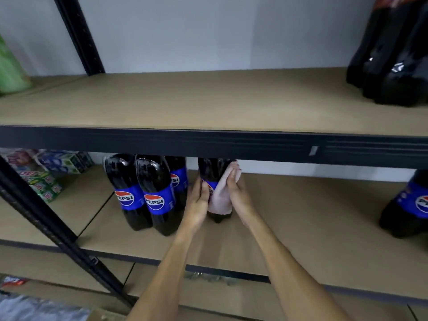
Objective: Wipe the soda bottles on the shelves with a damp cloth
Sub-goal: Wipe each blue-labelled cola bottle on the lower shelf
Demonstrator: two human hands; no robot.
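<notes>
Two bare forearms are stretched over the front edge of the middle shelf [301,228]. Behind that edge, near the middle of the board, a dark soda bottle [209,170] with a blue label is stood upright. It is gripped by the left hand [199,200], which is curled round its left side with the thumb laid on the label. A pale pink cloth [220,200] is pressed against its right side by the right hand [238,193], whose fingers are wrapped over the cloth. Just to the left, three Pepsi bottles [155,193] are grouped, and another Pepsi bottle [407,205] is stood towards the right end. Printed cartons [46,179] are stacked at the far left. On the upper shelf [185,100], dark bottles [393,66] are kept at the right end and a green bottle [11,70] at the left end.
</notes>
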